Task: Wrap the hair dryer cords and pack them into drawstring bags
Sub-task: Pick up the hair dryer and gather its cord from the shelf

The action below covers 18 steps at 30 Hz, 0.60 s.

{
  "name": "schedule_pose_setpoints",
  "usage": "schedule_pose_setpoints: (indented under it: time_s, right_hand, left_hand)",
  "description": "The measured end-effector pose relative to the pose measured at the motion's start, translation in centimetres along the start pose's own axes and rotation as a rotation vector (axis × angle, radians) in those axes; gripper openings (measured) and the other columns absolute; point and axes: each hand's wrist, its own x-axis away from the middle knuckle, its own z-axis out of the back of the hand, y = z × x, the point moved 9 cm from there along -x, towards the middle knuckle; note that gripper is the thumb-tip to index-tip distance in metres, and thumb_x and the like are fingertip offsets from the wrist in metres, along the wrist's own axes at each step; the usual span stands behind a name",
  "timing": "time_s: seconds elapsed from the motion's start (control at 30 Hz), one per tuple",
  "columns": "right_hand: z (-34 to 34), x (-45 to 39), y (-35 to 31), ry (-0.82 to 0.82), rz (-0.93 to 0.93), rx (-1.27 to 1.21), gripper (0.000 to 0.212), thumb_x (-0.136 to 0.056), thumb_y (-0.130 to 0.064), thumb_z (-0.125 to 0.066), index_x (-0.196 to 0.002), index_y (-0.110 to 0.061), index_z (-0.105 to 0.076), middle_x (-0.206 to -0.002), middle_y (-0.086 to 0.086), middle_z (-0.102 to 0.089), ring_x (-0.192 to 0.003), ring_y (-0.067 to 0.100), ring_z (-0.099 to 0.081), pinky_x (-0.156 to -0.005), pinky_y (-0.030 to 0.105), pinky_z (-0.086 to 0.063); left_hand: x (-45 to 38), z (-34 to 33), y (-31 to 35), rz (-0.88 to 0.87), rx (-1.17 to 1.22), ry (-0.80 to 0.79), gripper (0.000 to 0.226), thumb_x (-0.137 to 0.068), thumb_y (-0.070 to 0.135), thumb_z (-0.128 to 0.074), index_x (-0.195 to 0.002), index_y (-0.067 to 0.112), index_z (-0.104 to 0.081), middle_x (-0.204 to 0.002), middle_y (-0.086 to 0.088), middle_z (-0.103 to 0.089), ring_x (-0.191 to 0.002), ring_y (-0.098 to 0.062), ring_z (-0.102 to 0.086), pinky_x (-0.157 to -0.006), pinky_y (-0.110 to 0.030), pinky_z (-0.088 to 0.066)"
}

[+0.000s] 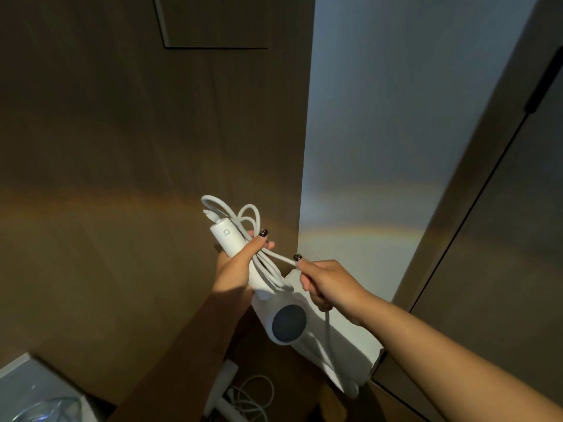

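Gripping dryer [268, 300] between both hands, cord [281, 257] seemingly pinched.

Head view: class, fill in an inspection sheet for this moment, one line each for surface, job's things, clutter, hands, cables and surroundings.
Surface: no work surface seen; the work is held in the air.
Job's things: white hair dryer, handle up, dark round end toward the camera; a white bag hangs behind it.
Clutter: crinkled clear plastic at lower left.
Hands: left hand grips the dryer handle and cord loops; right hand pinches a strand of cord.
Cables: white cord looped along the handle, one strand drawn across to the right hand; a second white cable lies below.
Surroundings: brown wood-look panel, pale wall strip.
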Motion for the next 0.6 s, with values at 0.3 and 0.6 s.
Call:
schedule_pose_setpoints:
  time_s: [0.3, 0.6]
  right_hand:
    - [5.1, -1.3, 2.6, 0.171, 0.01, 0.153, 0.036, -0.089, -0.021, -0.061, -0.056, -0.007, -0.057, -0.044, 0.003, -0.044, -0.038, 0.012, -0.035, -0.044, 0.02, -0.03]
    - [11.9, -1.5, 5.0, 0.427, 0.03, 0.146, 0.043, -0.085, -0.02, -0.07, -0.052, -0.008, -0.045, -0.042, 0.001, -0.036, -0.037, 0.012, -0.03, -0.046, 0.021, -0.03]
  left_hand:
    - [0.1, -0.1, -0.2, 0.088, 0.338, -0.055, 0.008, -0.092, 0.018, -0.061, -0.086, 0.014, -0.058, -0.062, 0.0, -0.057, -0.05, -0.01, -0.057, -0.051, -0.024, -0.053]
    - [0.3, 1.0, 2.9, 0.005, 0.564, -0.073, 0.007, -0.072, 0.016, -0.07, -0.076, 0.014, -0.065, -0.066, 0.004, -0.057, -0.058, -0.007, -0.058, -0.074, -0.027, -0.054]
